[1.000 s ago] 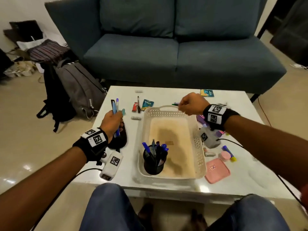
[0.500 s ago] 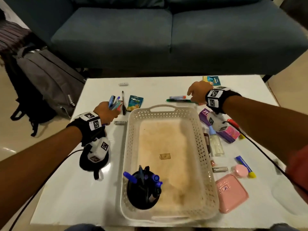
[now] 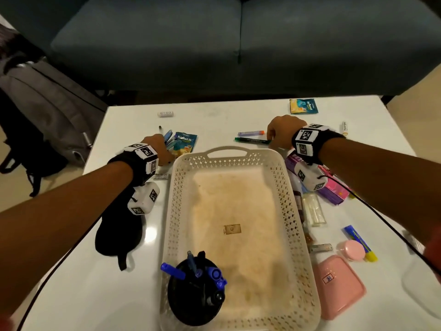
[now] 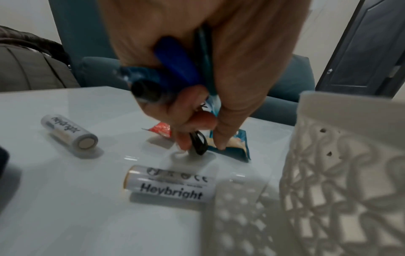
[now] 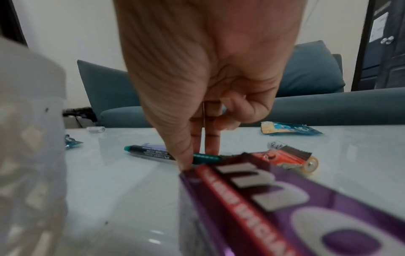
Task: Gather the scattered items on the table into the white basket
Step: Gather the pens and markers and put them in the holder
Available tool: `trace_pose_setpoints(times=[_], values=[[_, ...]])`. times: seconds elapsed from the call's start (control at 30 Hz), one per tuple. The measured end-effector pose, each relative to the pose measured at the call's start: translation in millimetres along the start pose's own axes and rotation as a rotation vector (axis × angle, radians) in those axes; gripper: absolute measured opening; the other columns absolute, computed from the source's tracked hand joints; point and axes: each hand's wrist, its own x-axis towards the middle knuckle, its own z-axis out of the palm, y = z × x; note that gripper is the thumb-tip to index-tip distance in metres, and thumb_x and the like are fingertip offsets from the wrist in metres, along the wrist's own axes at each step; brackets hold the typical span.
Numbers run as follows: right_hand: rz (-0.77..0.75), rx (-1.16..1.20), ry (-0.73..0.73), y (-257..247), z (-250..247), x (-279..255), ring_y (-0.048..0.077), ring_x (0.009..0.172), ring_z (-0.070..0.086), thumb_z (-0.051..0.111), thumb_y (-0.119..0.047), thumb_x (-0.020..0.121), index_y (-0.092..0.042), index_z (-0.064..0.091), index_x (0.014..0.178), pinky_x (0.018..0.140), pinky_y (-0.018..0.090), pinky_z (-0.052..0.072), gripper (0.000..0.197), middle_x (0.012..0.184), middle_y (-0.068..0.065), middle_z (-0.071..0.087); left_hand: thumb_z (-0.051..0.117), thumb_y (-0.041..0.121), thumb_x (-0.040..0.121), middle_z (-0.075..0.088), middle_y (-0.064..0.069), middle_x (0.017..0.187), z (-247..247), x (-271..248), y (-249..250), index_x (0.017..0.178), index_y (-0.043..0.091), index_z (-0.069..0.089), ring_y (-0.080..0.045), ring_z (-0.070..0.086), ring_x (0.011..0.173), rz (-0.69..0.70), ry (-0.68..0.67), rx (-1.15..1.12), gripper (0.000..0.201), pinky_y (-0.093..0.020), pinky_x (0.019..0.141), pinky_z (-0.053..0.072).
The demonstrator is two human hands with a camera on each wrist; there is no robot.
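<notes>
A white counter (image 3: 214, 120) is set in front of a dark blue sofa (image 3: 238, 44), w/ a grey backpack (image 3: 47, 108) on the floor at far left. On the counter's left side a black eye mask (image 3: 117, 235) is seen under the forearm. The left hand (image 3: 157, 149) is curled round a bunch of blue pens (image 4: 173, 69), and its fingertips are pressed down at a small black item beside a blue sachet (image 3: 185, 144); whether that item is gripped yet can't be told. Two batteries (image 4: 168, 185) lie just beside it.

The white basket (image 3: 238, 235) sits mid-counter, w/ only a black pen cup (image 3: 195, 292) inside at its near left corner.

Further right, the right hand (image 3: 284, 132) is lowered on a green marker (image 3: 253, 140) just beyond the basket's far rim; thumb and fingers are narrowed either side of it, touching, but a firm pinch isn't shown. A purple box (image 5: 285, 207), clear bottle (image 3: 313, 209), pink case (image 3: 336, 285) etc. are left on the right side.

Step in hand, as judged: picking up, early in the task, most items still outside. Next, both grips would need to be closed fully, then lifted over the rim and released inside. The full left hand may make the extra pick awkward.
</notes>
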Motion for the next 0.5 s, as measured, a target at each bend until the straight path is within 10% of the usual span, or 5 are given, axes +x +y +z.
trace_pose_setpoints(times=[0.5], values=[[-0.257, 0.372, 0.389, -31, -59, -68, 0.012, 0.077, 0.063, 0.068, -0.030, 0.086, -0.017, 0.076, 0.098, 0.072, 0.030, 0.053, 0.019, 0.087, -0.004, 0.070, 0.060, 0.026, 0.088, 0.060, -0.025, 0.108, -59, -67, -18, 0.108, -0.002, 0.056, -0.042, 0.056, 0.096, 0.057, 0.284, -0.051, 0.036, -0.035, 0.070, 0.037]])
